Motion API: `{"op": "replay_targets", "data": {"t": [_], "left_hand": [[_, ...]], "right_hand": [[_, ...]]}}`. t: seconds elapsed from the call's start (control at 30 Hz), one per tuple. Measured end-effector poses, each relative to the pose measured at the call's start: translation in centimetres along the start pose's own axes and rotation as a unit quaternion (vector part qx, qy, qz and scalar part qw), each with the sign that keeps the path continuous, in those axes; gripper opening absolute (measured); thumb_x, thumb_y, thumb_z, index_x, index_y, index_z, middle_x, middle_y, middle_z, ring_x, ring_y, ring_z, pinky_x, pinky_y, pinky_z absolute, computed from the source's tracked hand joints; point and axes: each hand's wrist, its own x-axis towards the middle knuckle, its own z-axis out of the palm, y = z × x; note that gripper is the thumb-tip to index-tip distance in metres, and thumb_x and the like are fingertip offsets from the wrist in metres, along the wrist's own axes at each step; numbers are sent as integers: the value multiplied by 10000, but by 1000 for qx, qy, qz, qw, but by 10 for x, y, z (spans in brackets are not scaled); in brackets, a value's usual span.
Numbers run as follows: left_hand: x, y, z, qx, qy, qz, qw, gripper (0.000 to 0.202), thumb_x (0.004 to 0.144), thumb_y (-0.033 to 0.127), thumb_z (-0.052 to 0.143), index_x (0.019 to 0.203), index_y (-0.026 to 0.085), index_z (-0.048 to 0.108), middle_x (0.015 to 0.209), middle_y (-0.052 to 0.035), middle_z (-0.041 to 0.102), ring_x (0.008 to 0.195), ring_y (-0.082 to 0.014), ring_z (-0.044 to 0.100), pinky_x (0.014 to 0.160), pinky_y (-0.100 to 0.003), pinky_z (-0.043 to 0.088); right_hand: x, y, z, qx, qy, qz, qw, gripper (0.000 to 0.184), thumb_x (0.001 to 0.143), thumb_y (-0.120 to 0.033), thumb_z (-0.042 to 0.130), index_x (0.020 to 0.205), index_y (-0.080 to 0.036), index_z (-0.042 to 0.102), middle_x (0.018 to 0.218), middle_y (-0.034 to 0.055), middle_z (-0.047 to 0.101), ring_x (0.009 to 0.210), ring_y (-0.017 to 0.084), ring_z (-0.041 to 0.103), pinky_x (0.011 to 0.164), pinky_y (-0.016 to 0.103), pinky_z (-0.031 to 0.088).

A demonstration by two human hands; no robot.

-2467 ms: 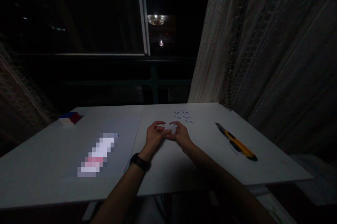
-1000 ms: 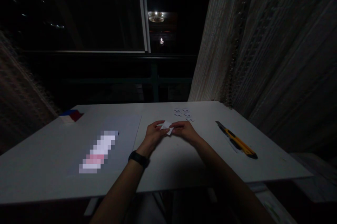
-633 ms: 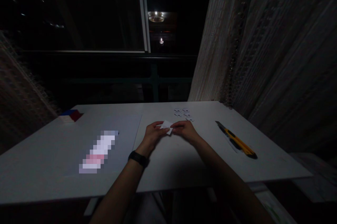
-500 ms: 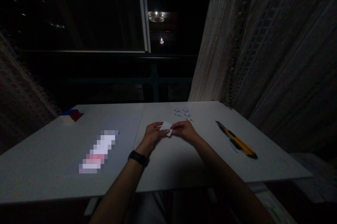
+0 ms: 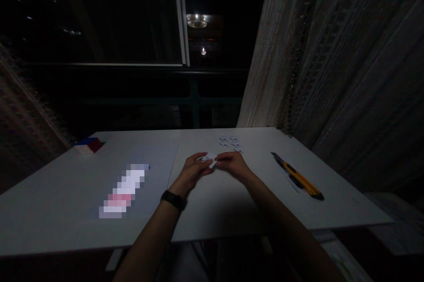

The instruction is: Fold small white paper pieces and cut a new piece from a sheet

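Both grips pinched the small paper piece (image 5: 209, 158), left hand (image 5: 192, 171) and right hand (image 5: 233, 165) on opposite sides, steadying it over the tabletop (image 5: 232, 204); the knife (image 5: 298, 178) lay well apart.

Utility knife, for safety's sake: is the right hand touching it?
Apart. The head view shows bare table between the right hand and the utility knife.
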Motion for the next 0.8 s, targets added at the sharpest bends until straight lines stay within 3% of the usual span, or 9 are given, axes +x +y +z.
{"op": "replay_targets", "data": {"t": [0.1, 0.37, 0.53, 0.67, 0.8], "left_hand": [[0, 0, 0, 12, 7, 9, 1000, 410, 537, 93, 774, 902, 111, 589, 746, -67, 638, 666, -162, 632, 627, -295, 553], [0, -1, 1, 32, 26, 33, 999, 428, 523, 84, 766, 918, 113, 602, 712, -49, 638, 600, -141, 616, 550, -242, 522], [3, -3, 2, 39, 18, 63, 997, 405, 527, 128, 774, 902, 103, 622, 751, -62, 640, 633, -143, 615, 583, -255, 521], [1, -2, 5, 56, 15, 82, 995, 408, 550, 176, 768, 924, 85, 635, 758, -84, 656, 635, -147, 614, 603, -255, 506], [0, 0, 5, 79, -2, 97, 992, 449, 572, 223, 755, 983, 83, 639, 777, -93, 668, 650, -148, 612, 619, -244, 482]], "right_hand": [[0, -2, 0, 28, -1, 16, 999, 338, 501, -274, 751, 818, -167, 702, 724, 41, 691, 662, 187, 630, 660, 328, 498], [1, 0, -1, -49, 9, -13, 999, 225, 536, -287, 727, 727, -168, 715, 698, 49, 695, 683, 202, 629, 690, 342, 484], [1, 4, -2, -71, 9, -4, 997, 222, 571, -298, 708, 756, -177, 719, 723, 46, 694, 691, 196, 625, 685, 333, 473], [3, 6, -6, -108, 33, -46, 993, 226, 562, -309, 726, 760, -200, 725, 739, 45, 667, 690, 178, 596, 661, 309, 459], [2, 2, -5, -67, 14, -28, 997, 252, 546, -319, 737, 757, -183, 725, 724, 49, 669, 655, 173, 592, 624, 308, 460]]}}
